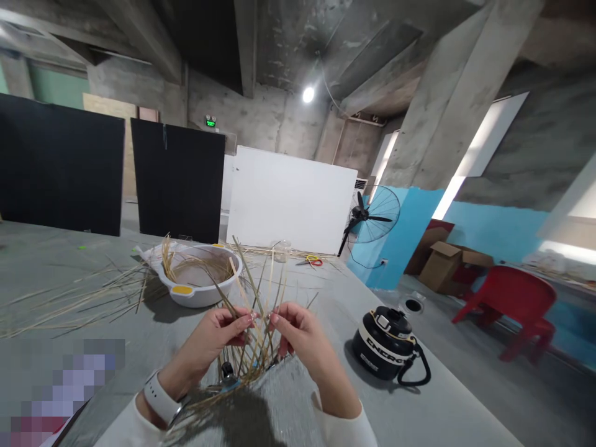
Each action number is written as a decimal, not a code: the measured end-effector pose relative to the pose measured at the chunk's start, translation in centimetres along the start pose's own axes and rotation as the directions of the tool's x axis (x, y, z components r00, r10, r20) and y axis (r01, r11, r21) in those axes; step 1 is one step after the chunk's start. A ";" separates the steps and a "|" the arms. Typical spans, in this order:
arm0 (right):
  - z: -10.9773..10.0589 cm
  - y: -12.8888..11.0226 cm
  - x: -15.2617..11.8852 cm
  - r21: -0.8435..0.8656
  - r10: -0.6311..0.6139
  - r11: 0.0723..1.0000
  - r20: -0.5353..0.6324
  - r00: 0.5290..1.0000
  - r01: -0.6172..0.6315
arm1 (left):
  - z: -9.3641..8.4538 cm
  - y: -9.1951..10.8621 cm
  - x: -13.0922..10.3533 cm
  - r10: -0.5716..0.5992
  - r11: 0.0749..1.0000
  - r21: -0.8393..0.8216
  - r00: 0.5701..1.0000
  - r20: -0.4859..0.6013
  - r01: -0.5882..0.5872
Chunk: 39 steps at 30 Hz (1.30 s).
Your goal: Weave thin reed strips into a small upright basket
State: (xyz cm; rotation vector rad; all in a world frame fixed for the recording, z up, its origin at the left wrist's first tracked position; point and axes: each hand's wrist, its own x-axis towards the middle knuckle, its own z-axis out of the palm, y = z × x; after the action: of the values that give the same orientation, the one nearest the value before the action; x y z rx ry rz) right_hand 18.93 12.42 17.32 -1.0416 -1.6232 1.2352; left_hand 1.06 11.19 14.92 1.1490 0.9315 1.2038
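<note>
at lower centre, the left hand point(227, 329) and right hand point(300, 332) each pinch straw strips point(255, 371) between thumb and fingers, the strips crossing beneath them. a black bottle point(382, 347) stands at lower right, a white basin point(201, 299) left of centre, then scissors point(317, 262) near a white board point(293, 198).

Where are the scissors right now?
In the head view, the scissors lie toward the far edge of the grey table, slightly right of centre, in front of the white board and just right of the clear container.
</note>
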 end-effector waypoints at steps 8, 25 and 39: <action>0.4 0.0 0.3 0.042 0.029 0.999 -0.025 0.999 -0.028 | -0.2 0.0 0.0 0.001 1.000 0.014 0.999 0.034 -0.002; 1.2 0.4 0.6 0.127 -0.035 0.991 0.002 0.999 0.034 | -0.8 0.5 -0.1 0.040 0.999 -0.004 0.998 0.054 -0.040; 1.4 0.3 0.5 0.142 -0.075 0.987 0.023 0.997 0.071 | -0.9 0.2 0.0 0.104 0.995 -0.018 0.991 0.080 -0.103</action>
State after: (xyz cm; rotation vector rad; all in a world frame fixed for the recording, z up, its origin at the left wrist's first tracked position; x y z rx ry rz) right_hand 17.46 12.54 16.85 -0.8733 -1.5566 1.3010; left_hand 0.15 11.29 14.93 1.2383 0.8090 1.2354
